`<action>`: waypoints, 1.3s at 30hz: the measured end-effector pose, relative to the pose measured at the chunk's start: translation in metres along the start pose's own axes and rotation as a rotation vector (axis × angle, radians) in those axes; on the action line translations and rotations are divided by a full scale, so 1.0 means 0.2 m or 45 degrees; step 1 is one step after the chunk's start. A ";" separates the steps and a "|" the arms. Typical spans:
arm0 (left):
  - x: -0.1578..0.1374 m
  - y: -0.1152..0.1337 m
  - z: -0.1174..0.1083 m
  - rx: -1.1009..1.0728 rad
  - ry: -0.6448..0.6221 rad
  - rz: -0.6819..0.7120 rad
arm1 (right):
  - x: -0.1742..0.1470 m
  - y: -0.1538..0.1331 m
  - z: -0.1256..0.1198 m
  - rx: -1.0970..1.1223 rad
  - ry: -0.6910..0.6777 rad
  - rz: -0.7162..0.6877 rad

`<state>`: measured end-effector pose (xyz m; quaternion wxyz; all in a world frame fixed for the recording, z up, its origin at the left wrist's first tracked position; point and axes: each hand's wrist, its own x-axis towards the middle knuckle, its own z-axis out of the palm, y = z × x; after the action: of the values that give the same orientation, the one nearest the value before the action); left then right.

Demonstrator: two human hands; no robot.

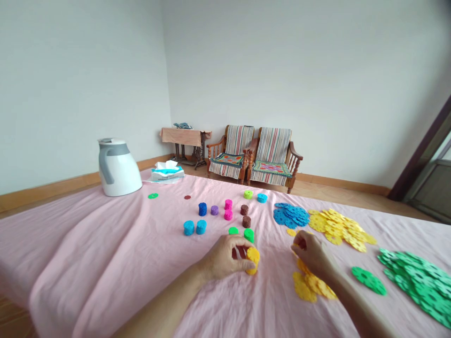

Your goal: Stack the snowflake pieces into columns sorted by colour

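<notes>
My left hand (225,256) is closed around a short stack of yellow notched plastic discs (252,261), holding it upright on the pink cloth. Just beyond its knuckles stand two green disc stacks (248,235). My right hand (312,251) is pinched over a loose pile of yellow discs (305,287). Yellow shows at its fingertips, where a disc seems to be held, mostly covered by the fingers. Farther out stand small stacks in light blue (189,228), dark blue (202,209), purple (214,210), pink (228,214) and brown (246,221).
Loose heaps of blue discs (291,215), yellow discs (340,227) and green discs (419,284) lie to the right. A white jug (121,171) and a tissue box (167,173) stand at the far left. Two wooden chairs (271,157) are behind the table.
</notes>
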<state>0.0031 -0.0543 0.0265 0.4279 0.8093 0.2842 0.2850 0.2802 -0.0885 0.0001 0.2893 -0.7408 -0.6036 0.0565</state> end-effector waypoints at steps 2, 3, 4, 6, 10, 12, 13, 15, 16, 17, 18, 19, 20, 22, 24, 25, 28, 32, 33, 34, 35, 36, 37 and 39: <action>0.00 0.00 0.00 0.000 0.007 0.003 | -0.01 -0.07 -0.02 0.191 0.004 -0.017; 0.00 0.00 0.00 -0.005 0.011 0.006 | -0.02 -0.12 -0.03 0.309 -0.008 -0.036; 0.00 -0.01 0.00 -0.010 0.012 0.013 | -0.03 -0.17 -0.04 0.425 -0.027 -0.053; 0.00 -0.01 0.00 -0.023 0.021 0.026 | -0.06 -0.27 -0.05 0.641 -0.079 -0.034; 0.00 -0.01 0.00 -0.046 0.019 0.033 | -0.14 -0.43 -0.04 0.993 -0.199 0.080; 0.00 0.00 0.00 -0.039 0.010 0.046 | -0.17 -0.49 -0.02 1.061 -0.250 0.105; 0.00 0.00 0.00 -0.031 0.007 0.049 | -0.18 -0.51 -0.01 1.077 -0.260 0.110; 0.00 0.01 0.00 -0.022 -0.001 0.048 | -0.20 -0.53 0.00 1.098 -0.263 0.115; 0.00 0.01 -0.01 -0.023 -0.007 0.045 | -0.20 -0.54 0.01 1.114 -0.255 0.118; 0.00 0.01 -0.01 -0.029 -0.010 0.044 | -0.20 -0.55 0.02 1.136 -0.243 0.122; 0.00 0.01 -0.01 -0.038 -0.012 0.047 | -0.21 -0.55 0.04 1.161 -0.228 0.125; 0.00 0.02 -0.01 -0.047 -0.013 0.051 | -0.21 -0.55 0.05 1.186 -0.208 0.129; 0.00 0.02 -0.01 -0.054 -0.013 0.055 | -0.21 -0.55 0.06 1.208 -0.189 0.130; 0.00 0.01 -0.01 -0.064 -0.010 0.060 | -0.21 -0.55 0.08 1.229 -0.162 0.125; 0.00 0.01 -0.01 -0.064 -0.011 0.066 | -0.21 -0.55 0.09 1.202 -0.154 0.113; 0.00 0.01 -0.01 -0.062 -0.010 0.066 | -0.21 -0.55 0.08 1.171 -0.154 0.104; 0.00 0.00 0.00 -0.047 0.001 0.055 | -0.19 -0.52 0.07 1.008 -0.141 0.058; 0.00 0.00 0.00 -0.017 0.024 0.031 | -0.13 -0.40 0.04 0.462 0.029 -0.044; 0.00 0.00 0.00 -0.019 0.025 0.030 | -0.11 -0.35 0.04 0.272 0.095 -0.064; 0.00 0.00 0.00 -0.025 0.024 0.028 | -0.09 -0.30 0.04 0.077 0.152 -0.092; 0.00 0.00 0.00 -0.034 0.026 0.025 | -0.08 -0.24 0.04 -0.124 0.171 -0.101; 0.01 0.00 0.00 -0.041 0.029 0.020 | -0.06 -0.19 0.04 -0.298 0.169 -0.071; 0.01 0.00 0.00 -0.044 0.034 0.013 | -0.05 -0.14 0.04 -0.432 0.164 -0.004; 0.01 0.00 0.00 -0.044 0.039 0.007 | -0.03 -0.05 0.04 -0.581 0.134 0.106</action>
<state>0.0039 -0.0529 0.0272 0.4366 0.7982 0.2836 0.3032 0.2658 -0.0896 -0.0035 0.1428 -0.8132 -0.5537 -0.1084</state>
